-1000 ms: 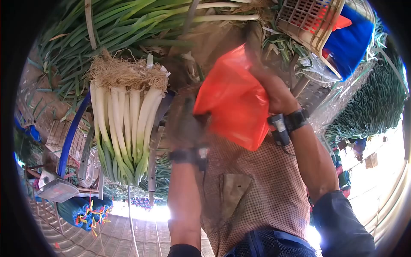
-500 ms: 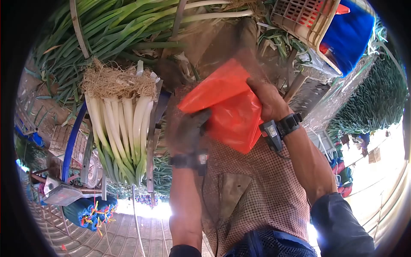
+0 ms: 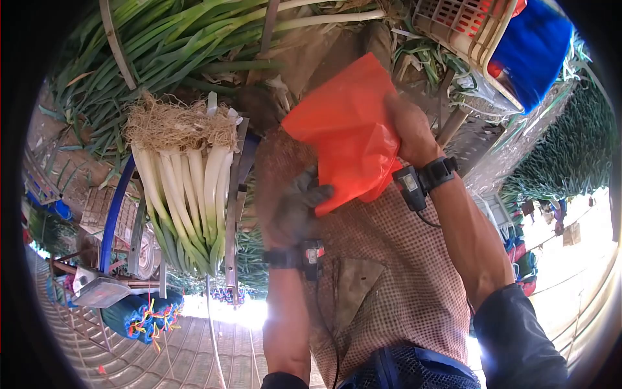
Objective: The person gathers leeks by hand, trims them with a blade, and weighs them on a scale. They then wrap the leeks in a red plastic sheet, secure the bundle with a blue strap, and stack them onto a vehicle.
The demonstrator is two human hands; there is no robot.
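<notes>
An orange-red plastic bag (image 3: 353, 129) hangs flattened between my two hands in front of my checked shirt. My right hand (image 3: 414, 129) is bare and closed round the bag's right edge, its fingertips partly hidden. My left hand (image 3: 299, 202), in a dark grey glove and blurred by motion, has its fingers curled at the bag's lower left edge. Left of my hands, a bundle of leeks (image 3: 188, 188) lies in a metal holder, with tangled roots at the top and green leaves at the bottom.
More leeks (image 3: 175, 45) are heaped at the upper left. A beige plastic basket (image 3: 453, 32) with red plastic and a blue sheet (image 3: 534, 58) sits at upper right. Metal bars (image 3: 231, 220) flank the bundle. Blue rolls (image 3: 139, 318) tied with coloured string are at lower left.
The bag has been spread wider and flatter, its top moving up. My left hand has come out from behind the bag to its lower left edge.
</notes>
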